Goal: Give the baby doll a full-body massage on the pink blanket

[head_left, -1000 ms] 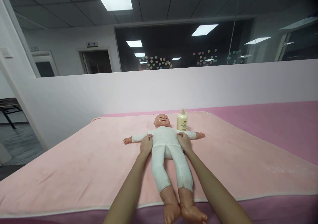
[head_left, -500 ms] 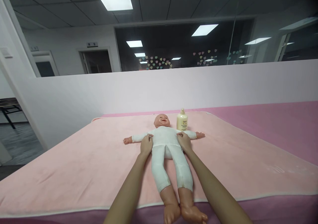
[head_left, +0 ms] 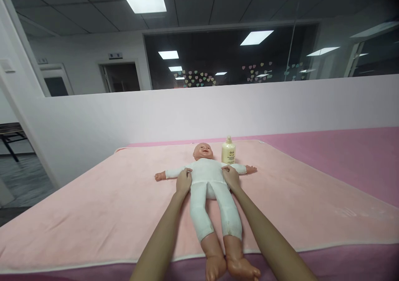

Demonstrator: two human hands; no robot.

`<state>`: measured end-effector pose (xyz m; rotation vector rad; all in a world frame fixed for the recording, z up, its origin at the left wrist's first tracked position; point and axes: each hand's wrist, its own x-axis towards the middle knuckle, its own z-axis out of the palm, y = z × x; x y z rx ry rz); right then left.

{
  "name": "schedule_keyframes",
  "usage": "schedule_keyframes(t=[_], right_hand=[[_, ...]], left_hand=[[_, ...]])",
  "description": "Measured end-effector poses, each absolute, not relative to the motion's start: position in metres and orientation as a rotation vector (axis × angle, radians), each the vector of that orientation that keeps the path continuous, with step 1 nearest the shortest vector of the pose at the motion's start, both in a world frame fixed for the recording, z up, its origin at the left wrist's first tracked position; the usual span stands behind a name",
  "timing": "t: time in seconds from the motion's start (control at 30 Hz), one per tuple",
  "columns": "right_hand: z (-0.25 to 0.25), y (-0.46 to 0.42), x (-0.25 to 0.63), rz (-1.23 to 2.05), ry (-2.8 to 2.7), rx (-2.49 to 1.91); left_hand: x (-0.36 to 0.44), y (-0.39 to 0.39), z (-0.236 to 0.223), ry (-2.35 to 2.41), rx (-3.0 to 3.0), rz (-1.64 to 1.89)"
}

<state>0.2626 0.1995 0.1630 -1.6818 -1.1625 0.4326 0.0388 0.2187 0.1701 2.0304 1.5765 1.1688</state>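
Baby doll [head_left: 208,171] in a white cloth suit lies on its back on a pink blanket [head_left: 124,206], head toward the far edge, arms spread, and bare feet reaching past the near edge. A person's left hand [head_left: 183,181] and right hand [head_left: 231,178] rest against either side of its torso, just below the outstretched arms. Fingers of both are curled inward at the white cloth; whether they pinch the fabric or merely press on it cannot be told, nor how tightly they close. A pale yellow bottle [head_left: 228,153] stands upright near the blanket's far edge, to the right of the doll's head and just behind one arm. Beyond that edge rises a white wall [head_left: 199,114] topped with glass.
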Motion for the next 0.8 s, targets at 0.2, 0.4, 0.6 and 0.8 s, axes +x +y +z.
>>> schedule_keyframes(t=[0.2,0.4,0.6,0.8], right_hand=[[0.1631,0.1996,0.2618,0.416,-1.155,-1.689],[0.1613,0.2008,0.2619,0.404,-1.154,-1.659],[0.1603,0.2006,0.262,0.39,-1.16,-1.647],[0.1598,0.2014,0.2629,0.411,-1.155,-1.657]], left_hand=[[0.0388,0.2187,0.1703,1.565,2.025,1.186],[0.0387,0.2179,0.1706,1.566,2.019,1.181],[0.0389,0.2181,0.1704,1.569,2.025,1.179],[0.039,0.2173,0.1707,1.559,2.029,1.19]])
